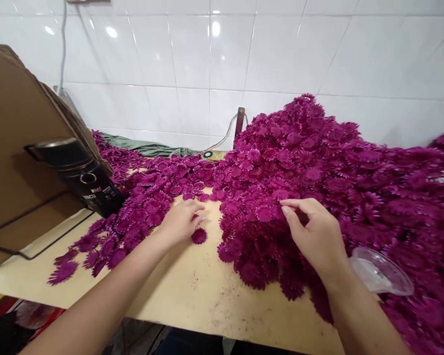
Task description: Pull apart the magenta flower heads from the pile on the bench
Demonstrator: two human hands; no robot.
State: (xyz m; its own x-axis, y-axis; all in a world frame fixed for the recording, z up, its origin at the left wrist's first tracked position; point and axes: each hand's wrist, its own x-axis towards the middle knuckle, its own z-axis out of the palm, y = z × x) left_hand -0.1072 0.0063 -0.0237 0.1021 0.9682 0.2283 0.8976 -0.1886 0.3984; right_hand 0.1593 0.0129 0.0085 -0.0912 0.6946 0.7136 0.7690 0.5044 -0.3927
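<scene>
Purple and fringed, one loose flower (199,236) lies flat on the bare strip of the tabletop (192,291), between the front and back edges, just beside our left hand (181,220). We judge that this strip gives our fingers room between two masses of flowers. Being round, the flower shows us no clear long axis; its dark middle faces upward and its petals point outward all around.

Our left hand's grip is loosely curled and parted, with nothing visible in it. Our right hand (318,236) brings thumb and forefinger close together at the large heap (281,153); we cannot tell whether that grip pinches a petal. The heap probably rises so high because it banks up toward the tiled wall (192,54) along the back edge; its flowers point every way.

Toward the left edge, a looser spread (144,207) of flowers runs beside a black bottle (83,172), in front of cardboard (22,113). Green cloth (144,144) lies along the back edge. Near our right wrist, a clear plastic dish (392,271) sits tilted among the flowers, apparently propped by them.
</scene>
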